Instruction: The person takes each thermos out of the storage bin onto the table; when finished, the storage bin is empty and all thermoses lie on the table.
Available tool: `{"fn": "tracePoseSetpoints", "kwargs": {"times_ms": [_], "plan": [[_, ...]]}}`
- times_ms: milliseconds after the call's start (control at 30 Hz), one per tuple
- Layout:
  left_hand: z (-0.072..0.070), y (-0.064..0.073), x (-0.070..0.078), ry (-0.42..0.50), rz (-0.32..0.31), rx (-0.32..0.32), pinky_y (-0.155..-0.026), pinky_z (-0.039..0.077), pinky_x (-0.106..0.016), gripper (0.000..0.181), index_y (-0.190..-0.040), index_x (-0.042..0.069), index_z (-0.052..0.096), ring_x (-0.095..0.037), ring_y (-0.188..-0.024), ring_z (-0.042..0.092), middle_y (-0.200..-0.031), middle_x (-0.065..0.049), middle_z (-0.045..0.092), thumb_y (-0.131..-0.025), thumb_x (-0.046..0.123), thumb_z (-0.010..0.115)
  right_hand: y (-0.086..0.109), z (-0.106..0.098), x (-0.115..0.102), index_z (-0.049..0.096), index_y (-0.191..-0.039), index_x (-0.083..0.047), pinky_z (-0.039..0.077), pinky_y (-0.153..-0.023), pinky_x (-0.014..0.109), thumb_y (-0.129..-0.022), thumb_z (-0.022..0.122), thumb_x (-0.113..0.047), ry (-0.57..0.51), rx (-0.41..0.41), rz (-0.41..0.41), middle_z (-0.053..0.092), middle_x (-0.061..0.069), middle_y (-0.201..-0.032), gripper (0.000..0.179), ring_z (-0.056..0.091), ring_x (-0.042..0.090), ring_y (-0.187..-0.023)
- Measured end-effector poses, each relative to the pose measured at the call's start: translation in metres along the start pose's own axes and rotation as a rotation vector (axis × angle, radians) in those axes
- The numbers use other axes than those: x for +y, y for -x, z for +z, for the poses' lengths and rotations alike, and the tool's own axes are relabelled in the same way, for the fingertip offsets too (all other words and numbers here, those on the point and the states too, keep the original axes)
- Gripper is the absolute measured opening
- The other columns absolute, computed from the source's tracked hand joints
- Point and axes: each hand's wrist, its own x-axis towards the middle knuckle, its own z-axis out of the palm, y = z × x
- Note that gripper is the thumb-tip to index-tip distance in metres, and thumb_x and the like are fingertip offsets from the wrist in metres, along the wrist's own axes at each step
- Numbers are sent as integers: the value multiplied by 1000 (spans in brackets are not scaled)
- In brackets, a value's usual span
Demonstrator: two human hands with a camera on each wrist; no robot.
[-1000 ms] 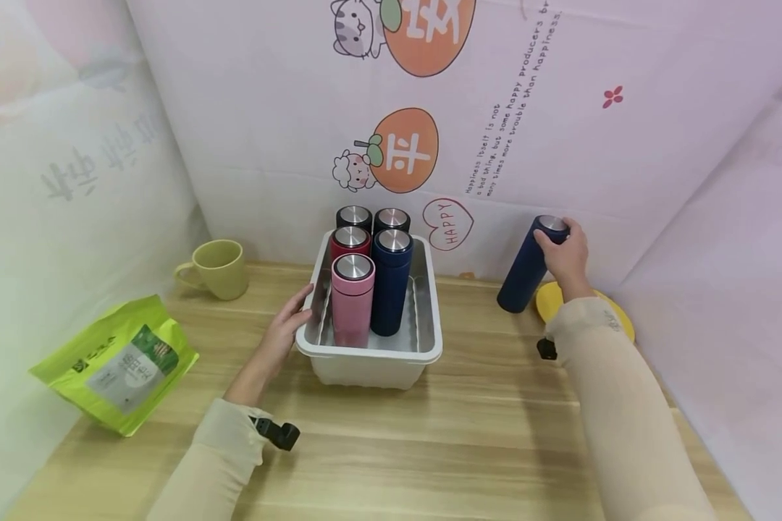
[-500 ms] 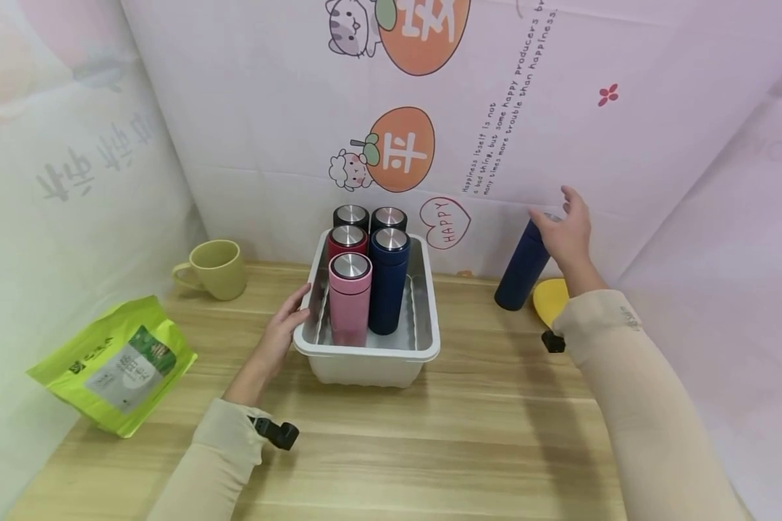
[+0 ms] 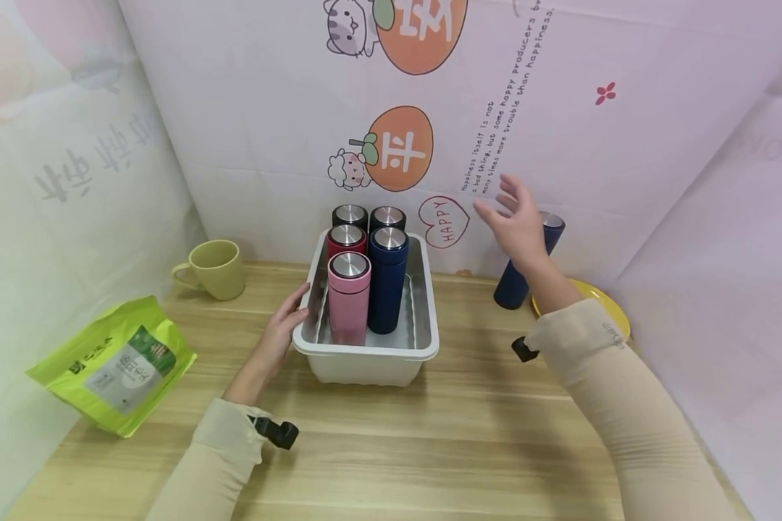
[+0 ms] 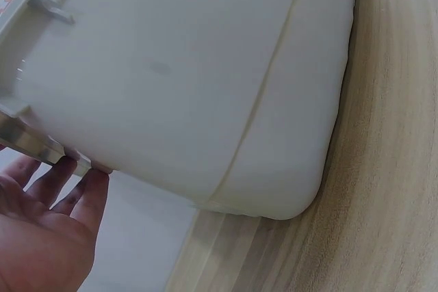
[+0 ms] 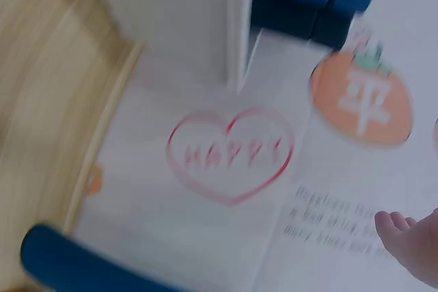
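Observation:
A white plastic bin [image 3: 365,369] on the table holds upright thermos bottles: a pink bottle [image 3: 349,311] in front, a dark blue bottle [image 3: 388,289] beside it, a red bottle [image 3: 347,235] and two dark ones behind. My left hand [image 3: 279,333] rests at the bin's left rim, and the left wrist view shows fingertips [image 4: 96,186] right at that rim. My right hand [image 3: 520,228] is raised with spread fingers, holding nothing. Behind it, another dark blue thermos bottle [image 3: 511,287] stands on the table, partly hidden by the hand and forearm.
A yellow-green mug [image 3: 218,271] stands at the back left. A bright green pouch [image 3: 120,369] lies near the left wall. Partly behind my right forearm is a yellow plate [image 3: 609,307]. A printed white cloth wall [image 3: 287,130] bounds the table's back.
My right hand has let go of the blue thermos bottle at the right, lifted off it and moved left. That bottle stays standing. My left hand has kept its place on the bin.

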Motion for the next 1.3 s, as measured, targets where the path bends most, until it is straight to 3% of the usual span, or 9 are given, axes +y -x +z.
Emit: {"fn": "tracePoseSetpoints", "kwargs": {"times_ms": [233, 367, 633, 867, 1033, 1300], "plan": [[0, 0, 2, 2, -5, 0, -114, 16, -44, 53, -150, -8, 23, -35, -142, 16, -158, -24, 14, -99, 3, 38, 17, 32, -24, 34, -149, -7, 36, -105, 35, -92, 69, -19, -90, -121, -118, 38, 13, -149, 68, 40, 28, -134], [0, 0, 0, 6, -10, 0, -113, 18, -44, 54, -150, -8, 23, -36, -141, 18, -157, -24, 15, -99, 2, 38, 24, 48, -35, 38, -147, -6, 38, -104, 37, -91, 71, -16, -89, -181, -146, 42, 12, -147, 67, 43, 26, -131], [0, 0, -3, 13, -3, 3, -113, 18, -44, 53, -150, -7, 23, -34, -141, 19, -157, -23, 17, -99, 3, 37, 39, 76, -49, 40, -147, -9, 41, -102, 37, -91, 72, -19, -40, -316, -165, 46, 13, -141, 65, 47, 26, -127], [0, 1, -2, 18, -6, 10, -110, 23, -37, 53, -150, -7, 23, -35, -140, 19, -157, -24, 17, -99, 3, 37, 52, 98, -53, 42, -146, -8, 42, -100, 38, -90, 72, -21, 8, -421, -186, 48, 13, -140, 65, 49, 28, -126], [1, 2, -1, 31, -18, 14, -112, 20, -41, 53, -150, -8, 23, -35, -141, 18, -157, -24, 16, -99, 2, 37, 60, 111, -52, 45, -144, -7, 44, -99, 39, -88, 75, -24, 109, -468, -227, 52, 12, -135, 65, 52, 25, -122], [2, 2, -1, 40, -13, 16, -113, 16, -42, 53, -150, -9, 23, -32, -142, 16, -158, -23, 15, -99, 1, 37, 68, 126, -49, 47, -142, -7, 46, -95, 33, -86, 77, -22, 184, -517, -251, 52, 10, -136, 66, 53, 22, -120]]}}
